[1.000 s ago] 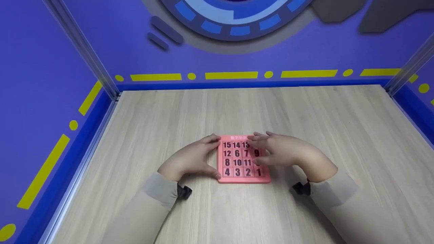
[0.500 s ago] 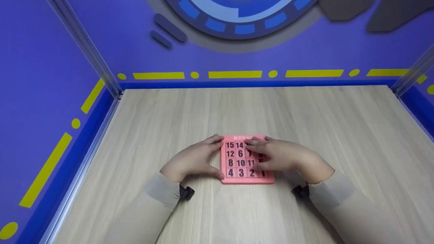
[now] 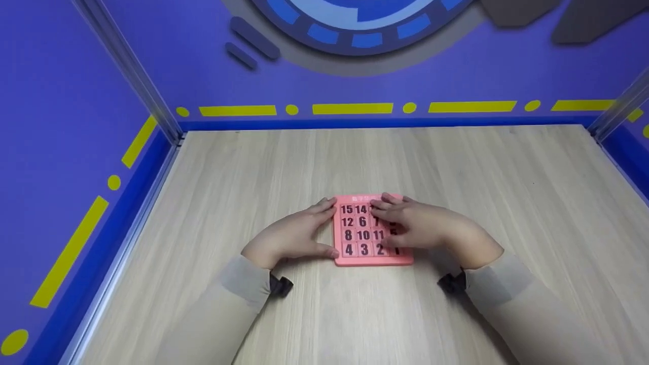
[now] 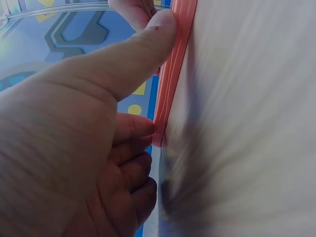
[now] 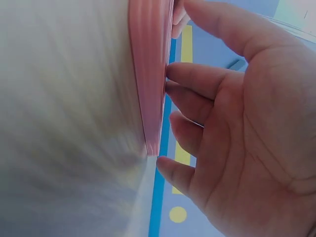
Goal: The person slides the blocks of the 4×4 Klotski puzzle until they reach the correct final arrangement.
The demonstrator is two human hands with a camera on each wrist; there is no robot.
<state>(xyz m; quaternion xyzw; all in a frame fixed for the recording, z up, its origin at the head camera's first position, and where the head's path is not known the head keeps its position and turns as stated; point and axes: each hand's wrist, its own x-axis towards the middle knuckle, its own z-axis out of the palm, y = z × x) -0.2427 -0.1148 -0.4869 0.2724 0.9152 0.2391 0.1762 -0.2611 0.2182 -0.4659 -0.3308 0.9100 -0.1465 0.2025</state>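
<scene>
A pink number slide puzzle (image 3: 350, 261) lies flat on the wooden table, with black numerals on its square tiles and white lettering along its far rim. My left hand (image 3: 291, 234) holds its left side, thumb at the near corner and fingertips at the far corner. In the left wrist view the thumb (image 4: 148, 54) presses the puzzle's edge (image 4: 173, 64). Over the right part of the puzzle, my right hand (image 3: 428, 225) spreads its fingers with tips at the tiles, hiding several of the numbers. The right wrist view shows those fingers (image 5: 197, 79) extended along the top face.
Light wood table (image 3: 253, 172) surrounds the puzzle. A blue-purple panel (image 3: 329, 86) with yellow marks stands along the back, and another panel (image 3: 45, 152) rises on the left. A black strap (image 3: 280, 285) sits at each wrist.
The puzzle has slid slightly away from me, with the left thumb moving along at its near corner. My right fingers have shifted left over the tiles and cover the 13.
</scene>
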